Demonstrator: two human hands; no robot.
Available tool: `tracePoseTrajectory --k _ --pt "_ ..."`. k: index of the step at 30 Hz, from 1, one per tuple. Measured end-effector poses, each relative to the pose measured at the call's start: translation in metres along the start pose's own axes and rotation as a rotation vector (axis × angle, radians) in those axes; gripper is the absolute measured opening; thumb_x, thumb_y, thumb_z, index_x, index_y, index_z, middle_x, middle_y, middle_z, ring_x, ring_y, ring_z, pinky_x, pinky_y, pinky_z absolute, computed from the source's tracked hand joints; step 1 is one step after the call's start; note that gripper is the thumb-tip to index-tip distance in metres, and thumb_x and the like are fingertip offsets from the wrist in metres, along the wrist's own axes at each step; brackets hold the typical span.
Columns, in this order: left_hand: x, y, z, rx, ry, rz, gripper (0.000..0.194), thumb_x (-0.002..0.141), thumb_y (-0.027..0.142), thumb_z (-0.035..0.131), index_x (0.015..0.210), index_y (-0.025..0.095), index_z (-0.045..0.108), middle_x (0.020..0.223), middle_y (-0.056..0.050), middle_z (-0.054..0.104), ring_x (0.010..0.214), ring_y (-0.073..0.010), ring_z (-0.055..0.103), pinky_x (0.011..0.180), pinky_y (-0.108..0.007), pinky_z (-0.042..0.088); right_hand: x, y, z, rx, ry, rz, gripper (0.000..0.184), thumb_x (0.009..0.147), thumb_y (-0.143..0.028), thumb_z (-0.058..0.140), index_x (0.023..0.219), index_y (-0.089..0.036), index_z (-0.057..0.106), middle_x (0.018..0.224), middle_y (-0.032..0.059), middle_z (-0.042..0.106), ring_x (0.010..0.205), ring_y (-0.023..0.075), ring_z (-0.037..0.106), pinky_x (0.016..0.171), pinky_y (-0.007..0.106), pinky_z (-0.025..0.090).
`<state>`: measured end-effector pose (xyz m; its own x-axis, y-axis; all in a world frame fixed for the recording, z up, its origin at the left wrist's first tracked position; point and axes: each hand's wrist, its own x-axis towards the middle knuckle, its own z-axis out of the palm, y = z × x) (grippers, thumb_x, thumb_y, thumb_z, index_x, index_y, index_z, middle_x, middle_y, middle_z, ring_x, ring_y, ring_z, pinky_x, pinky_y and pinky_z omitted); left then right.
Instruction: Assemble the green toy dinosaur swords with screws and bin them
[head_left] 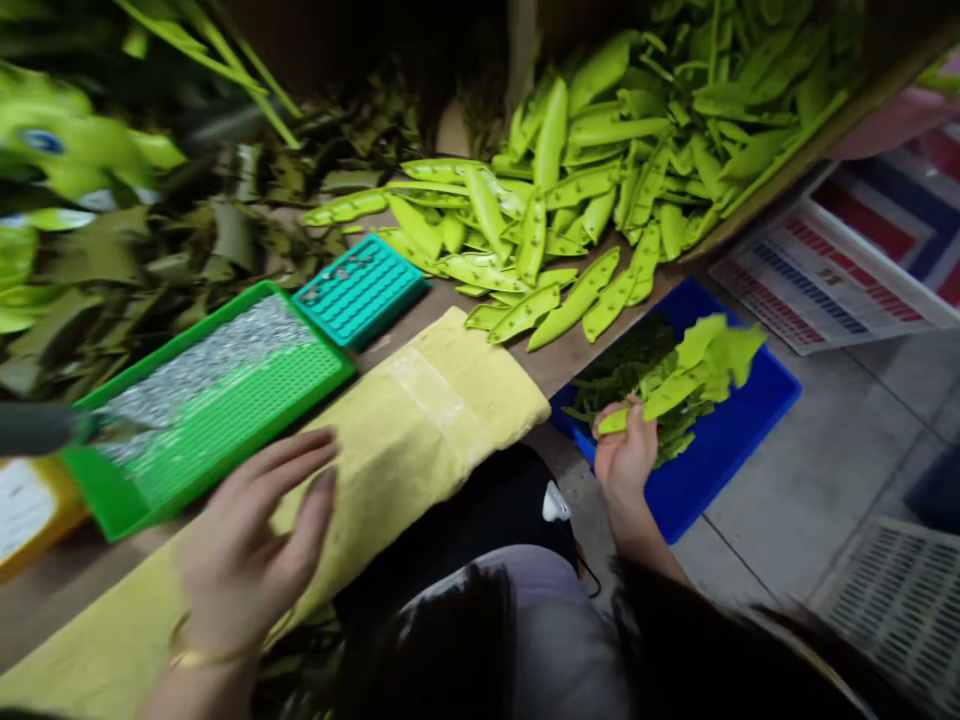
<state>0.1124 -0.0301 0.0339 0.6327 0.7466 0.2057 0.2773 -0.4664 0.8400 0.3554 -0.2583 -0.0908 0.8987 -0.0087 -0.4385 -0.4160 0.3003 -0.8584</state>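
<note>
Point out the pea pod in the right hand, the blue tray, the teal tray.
Pea pod (pixel 660 402), head view, on the pod's middle.
Blue tray (pixel 739 432), head view, on its bare inner floor.
Teal tray (pixel 361 290), head view, on its holed top.

my feed: one head-worn camera | I sit above the wearer's dark hair (pixel 435 650), aimed forward and down | close range | I frame the bare left hand (pixel 251 540) and bare right hand (pixel 626 455) | view reaches past the rectangular blue plastic tray (pixel 739 435) to the heap of flat green pea pods (pixel 592 190)
</note>
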Motion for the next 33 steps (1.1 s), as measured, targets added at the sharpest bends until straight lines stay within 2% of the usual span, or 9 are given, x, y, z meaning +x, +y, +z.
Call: tracePoseTrajectory --k 2,4,6,8,10,13,17,22,33 --pt "0.010 -0.002 0.010 -0.110 -0.095 -0.017 0.026 0.075 0.026 0.075 0.101 0.030 0.074 0.104 -0.002 0.072 0.098 -0.0228 0.066 0.095 -0.038 0.051 -0.029 -0.013 0.010 -0.096 -0.340 -0.067 0.028 0.086 -0.044 0.059 0.104 -0.023 0.057 0.060 -0.0053 0.057 0.049 0.0096 0.050 0.046 0.022 0.038" --pt "0.018 -0.007 0.012 -0.481 -0.168 -0.169 0.048 0.073 0.045 0.076 0.118 0.031 0.067 0.114 -0.006 0.071 0.101 -0.0260 0.068 0.089 -0.041 0.056 -0.040 -0.028 0.026 -0.325 -0.785 -0.124 0.024 0.089 -0.044 0.055 0.087 -0.021 0.061 0.055 -0.0042 0.057 0.046 0.0082 0.047 0.047 0.022 0.036" --pt "0.020 -0.016 0.010 -0.777 -0.112 -0.327 0.071 0.063 0.062 0.078 0.124 0.029 0.063 0.119 -0.009 0.069 0.103 -0.0302 0.068 0.084 -0.044 0.059 -0.038 -0.044 0.054 -0.641 -1.217 -0.153 0.033 0.091 -0.044 0.052 0.070 -0.019 0.061 0.054 -0.0023 0.058 0.048 0.0082 0.049 0.051 0.023 0.039" --pt "0.016 -0.029 0.007 -0.847 0.039 -0.505 0.065 0.061 0.059 0.080 0.114 0.024 0.067 0.109 -0.009 0.072 0.101 -0.0313 0.069 0.083 -0.045 0.061 -0.030 -0.055 0.099 -0.912 -1.468 -0.231 0.032 0.088 -0.044 0.055 0.072 -0.019 0.066 0.065 0.0012 0.067 0.059 0.0114 0.058 0.060 0.025 0.045" --pt "0.007 -0.042 0.007 -0.825 0.160 -0.636 0.046 0.065 0.045 0.082 0.102 0.020 0.071 0.099 -0.008 0.075 0.099 -0.0316 0.070 0.087 -0.046 0.060 -0.021 -0.057 0.157 -1.023 -1.406 -0.447 0.028 0.085 -0.045 0.059 0.088 -0.020 0.072 0.088 0.0045 0.074 0.078 0.0161 0.065 0.072 0.028 0.049" --pt "-0.004 -0.059 0.014 -0.865 0.252 -0.619 0.038 0.065 0.037 0.083 0.096 0.018 0.071 0.097 -0.008 0.075 0.103 -0.0325 0.069 0.094 -0.049 0.057 -0.014 -0.039 0.251 -1.068 -1.118 -0.863 0.029 0.090 -0.038 0.052 0.096 -0.018 0.073 0.097 0.0075 0.072 0.090 0.0198 0.063 0.085 0.035 0.048" --pt "-0.008 -0.073 0.024 -0.925 0.370 -0.477 0.037 0.068 0.037 0.083 0.099 0.021 0.071 0.102 -0.006 0.075 0.111 -0.0309 0.066 0.099 -0.050 0.055 -0.014 0.000 0.329 -1.320 -1.030 -1.051 0.027 0.088 -0.029 0.053 0.100 -0.016 0.073 0.111 0.0120 0.065 0.101 0.0256 0.060 0.092 0.043 0.046" --pt "-0.007 -0.078 0.024 -0.980 0.381 -0.482 0.042 0.069 0.040 0.082 0.105 0.021 0.069 0.105 -0.008 0.074 0.114 -0.0321 0.064 0.098 -0.052 0.055 -0.013 0.023 0.333 -1.388 -0.973 -1.085 0.022 0.086 -0.025 0.053 0.094 -0.014 0.070 0.105 0.0128 0.062 0.100 0.0278 0.060 0.092 0.048 0.046" --pt "-0.008 -0.072 0.020 -1.031 0.357 -0.477 0.065 0.064 0.037 0.086 0.123 0.025 0.062 0.109 -0.009 0.073 0.103 -0.0321 0.069 0.094 -0.053 0.056 0.002 0.021 0.327 -1.297 -0.961 -1.157 0.018 0.082 -0.028 0.056 0.085 -0.015 0.068 0.088 0.0101 0.065 0.090 0.0242 0.059 0.091 0.048 0.046"
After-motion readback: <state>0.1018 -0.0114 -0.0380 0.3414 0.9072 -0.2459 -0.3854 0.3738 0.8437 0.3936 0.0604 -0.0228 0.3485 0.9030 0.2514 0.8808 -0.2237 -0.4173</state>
